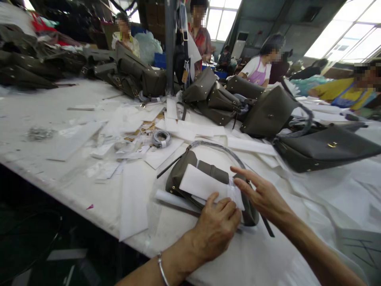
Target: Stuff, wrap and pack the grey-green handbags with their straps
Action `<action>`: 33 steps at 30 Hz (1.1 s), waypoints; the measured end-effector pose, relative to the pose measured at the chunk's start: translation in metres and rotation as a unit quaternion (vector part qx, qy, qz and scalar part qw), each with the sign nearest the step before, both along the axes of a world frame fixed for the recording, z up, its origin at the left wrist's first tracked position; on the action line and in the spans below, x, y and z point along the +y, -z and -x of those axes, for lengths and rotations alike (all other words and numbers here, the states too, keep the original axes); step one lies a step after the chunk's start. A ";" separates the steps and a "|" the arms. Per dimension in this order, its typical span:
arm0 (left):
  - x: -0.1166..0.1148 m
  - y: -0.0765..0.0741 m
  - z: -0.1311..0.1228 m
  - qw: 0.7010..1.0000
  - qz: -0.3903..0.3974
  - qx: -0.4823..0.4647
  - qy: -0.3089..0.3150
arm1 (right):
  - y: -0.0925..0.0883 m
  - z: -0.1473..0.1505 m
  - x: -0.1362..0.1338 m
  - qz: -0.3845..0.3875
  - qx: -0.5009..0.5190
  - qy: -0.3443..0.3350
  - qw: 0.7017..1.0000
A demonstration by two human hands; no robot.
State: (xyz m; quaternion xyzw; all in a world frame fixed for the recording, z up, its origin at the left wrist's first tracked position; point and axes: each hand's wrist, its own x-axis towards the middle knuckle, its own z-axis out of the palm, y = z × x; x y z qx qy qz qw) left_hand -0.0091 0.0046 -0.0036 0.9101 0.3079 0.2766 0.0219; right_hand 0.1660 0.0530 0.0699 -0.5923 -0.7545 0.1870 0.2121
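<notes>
A small olive-grey handbag [182, 171] lies on the white table [35, 119] in front of me, with a white sheet of paper [202, 184] across it and a clear-wrapped strap [220, 150] arching behind. My left hand [218, 224], a bangle on its wrist, rests on the bag's near edge with fingers curled, pinching the lower edge of the paper. My right hand [262, 192] lies over the bag's right side with fingers stretched out, the fingertips touching the paper's clear wrapping.
Several finished olive bags [268, 111] stand at the back and right, one flat dark bag [327, 147] close by. Paper sheets, a coiled grey cord [161, 138] and small metal parts [38, 133] litter the left. Other people work beyond the table. The table edge runs diagonally at lower left.
</notes>
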 end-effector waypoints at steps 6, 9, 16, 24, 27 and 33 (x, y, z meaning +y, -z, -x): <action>0.001 -0.036 0.046 0.997 -0.036 -0.042 0.055 | 0.051 0.013 -0.044 0.018 -0.012 -0.109 0.994; 0.016 -0.054 0.086 0.996 -0.048 -0.050 -0.048 | 0.049 0.010 -0.041 0.012 -0.042 -0.118 0.992; 0.040 -0.034 0.107 0.990 0.056 -0.060 -0.117 | 0.012 0.021 -0.026 -0.083 -0.059 -0.133 0.986; 0.000 -0.027 0.054 0.992 0.041 -0.022 -0.118 | 0.069 0.040 -0.042 -0.182 -0.139 -0.126 0.965; 0.004 -0.037 0.063 0.995 -0.003 0.016 -0.094 | 0.079 0.045 -0.048 -0.211 -0.162 -0.108 0.958; 0.030 -0.026 0.082 0.996 -0.023 0.080 0.032 | 0.075 0.051 -0.050 -0.193 -0.178 -0.100 0.960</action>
